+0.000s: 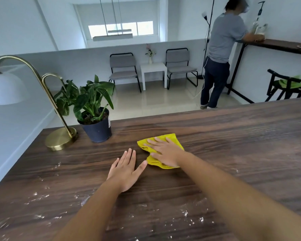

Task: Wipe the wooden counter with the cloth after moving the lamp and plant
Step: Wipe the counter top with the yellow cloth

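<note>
A person's right hand [165,152] is pressing flat, fingers spread, on a yellow cloth [159,150] lying crumpled on a dark wooden counter [233,145], near its middle. The left hand [126,169] is resting palm down, fingers loosely apart and holding nothing, on bare wood just beside the cloth, its thumb almost touching the cloth's edge. At the counter's far left corner a brass lamp [59,138] is standing on its round base, its white shade [5,87] hanging out past the left edge. Just to the right of the lamp, a leafy plant [89,100] is sitting in a dark pot [97,131], close to the far edge. A small white label is showing on the pot, too small to read. White powdery smears [186,213] are dotting the near part of the counter. The wood to the right of the cloth is lying open all the way to the right edge of the view. Beyond the counter, another person [221,53] is standing at a wall shelf.
</note>
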The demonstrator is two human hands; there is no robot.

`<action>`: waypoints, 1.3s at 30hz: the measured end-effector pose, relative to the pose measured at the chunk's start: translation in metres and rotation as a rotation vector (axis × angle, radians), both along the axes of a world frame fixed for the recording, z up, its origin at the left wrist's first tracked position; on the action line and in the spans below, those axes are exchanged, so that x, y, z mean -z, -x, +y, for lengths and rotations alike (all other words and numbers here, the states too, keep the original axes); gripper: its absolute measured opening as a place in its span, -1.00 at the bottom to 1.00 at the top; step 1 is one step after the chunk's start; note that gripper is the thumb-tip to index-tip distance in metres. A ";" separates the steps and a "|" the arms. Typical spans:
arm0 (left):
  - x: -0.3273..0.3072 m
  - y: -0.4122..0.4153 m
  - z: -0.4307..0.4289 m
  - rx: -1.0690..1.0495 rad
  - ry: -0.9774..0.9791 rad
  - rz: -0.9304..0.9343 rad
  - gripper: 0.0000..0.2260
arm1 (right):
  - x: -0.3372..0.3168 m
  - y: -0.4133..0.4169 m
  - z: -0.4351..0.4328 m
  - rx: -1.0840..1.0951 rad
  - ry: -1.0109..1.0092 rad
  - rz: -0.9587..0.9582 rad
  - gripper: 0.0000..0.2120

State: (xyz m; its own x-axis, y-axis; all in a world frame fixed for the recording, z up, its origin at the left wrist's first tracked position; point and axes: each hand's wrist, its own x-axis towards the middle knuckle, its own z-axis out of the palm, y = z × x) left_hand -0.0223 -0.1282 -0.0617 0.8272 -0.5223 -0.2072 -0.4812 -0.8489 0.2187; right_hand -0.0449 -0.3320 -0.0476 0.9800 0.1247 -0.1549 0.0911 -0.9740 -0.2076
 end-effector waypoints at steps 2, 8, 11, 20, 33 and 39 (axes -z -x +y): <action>-0.002 0.000 0.000 -0.002 0.010 0.005 -0.21 | 0.000 0.008 -0.039 0.096 0.028 0.004 -0.50; -0.005 0.002 0.000 0.007 0.003 0.010 -0.26 | 0.009 0.073 -0.122 0.750 0.052 0.010 -0.45; -0.005 0.001 0.000 0.016 -0.002 0.003 -0.25 | 0.010 0.092 -0.094 1.022 0.037 0.021 -0.40; -0.014 -0.006 0.000 0.065 -0.040 0.023 -0.35 | 0.010 0.101 0.075 0.019 0.000 -0.063 -0.49; -0.018 0.026 0.008 0.051 -0.027 -0.012 -0.23 | 0.005 0.161 -0.084 1.125 -0.012 -0.039 -0.43; -0.018 0.023 0.012 0.049 -0.008 -0.004 -0.24 | 0.001 0.141 0.022 0.984 0.046 0.044 -0.32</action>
